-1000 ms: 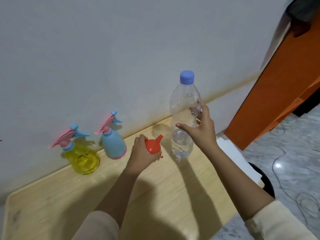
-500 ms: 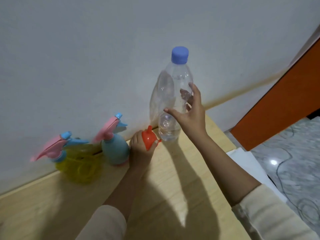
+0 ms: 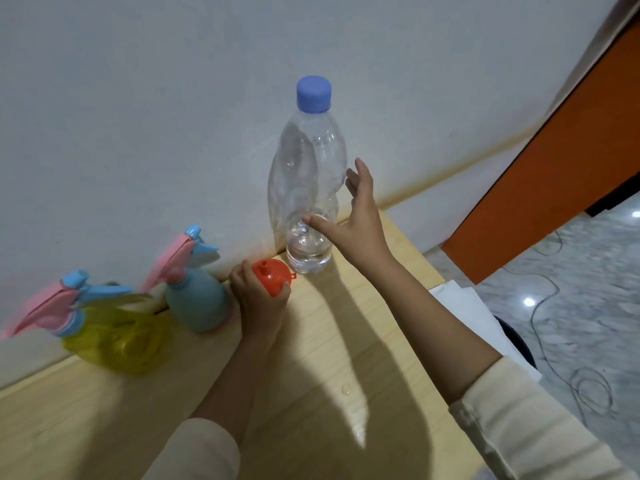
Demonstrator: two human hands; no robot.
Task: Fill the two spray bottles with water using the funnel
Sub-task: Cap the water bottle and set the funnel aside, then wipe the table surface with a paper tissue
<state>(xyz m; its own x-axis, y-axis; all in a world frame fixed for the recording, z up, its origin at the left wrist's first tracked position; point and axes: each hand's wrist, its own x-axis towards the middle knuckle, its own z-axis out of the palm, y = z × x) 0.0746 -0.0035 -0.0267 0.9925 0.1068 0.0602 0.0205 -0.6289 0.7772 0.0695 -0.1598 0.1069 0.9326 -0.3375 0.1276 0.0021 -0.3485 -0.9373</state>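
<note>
Of the hands, the left hand grips the orange funnel while the right hand spreads open beside the water bottle.

Two bare forearms in shot, and both wear the same thing: long, loose sleeves in a pale cream fabric. The right sleeve is pushed back well short of the wrist, soft creases bunching at its cuff. The left sleeve ends in a smooth rounded cuff. The left hand and right hand carry no rings, no watch, no gloves.
</note>
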